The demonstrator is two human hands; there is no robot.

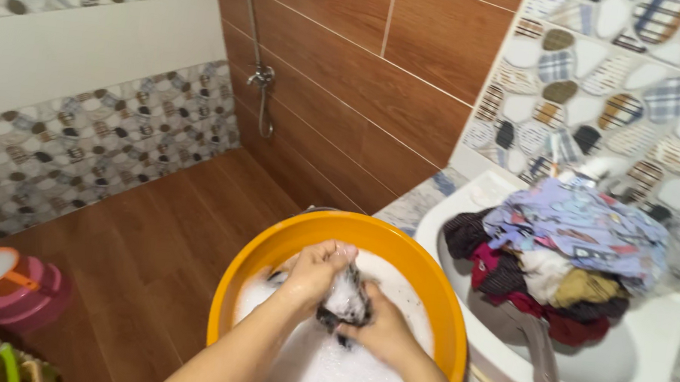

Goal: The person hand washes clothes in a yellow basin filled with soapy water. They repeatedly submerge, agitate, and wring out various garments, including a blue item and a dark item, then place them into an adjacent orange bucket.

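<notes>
Both hands, the left hand (311, 272) and right hand (381, 333), clench a dark soapy cloth (347, 297) above the suds in an orange basin (263, 252); heaped laundry (561, 257) fills the white sink (650, 341) beside it.

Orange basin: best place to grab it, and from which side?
Grip the orange basin by its rolled rim on the bare left arc, coming from above. Both hands, left hand and right hand, wring a dark cloth over the foam, and the white sink crowds the right.
</notes>
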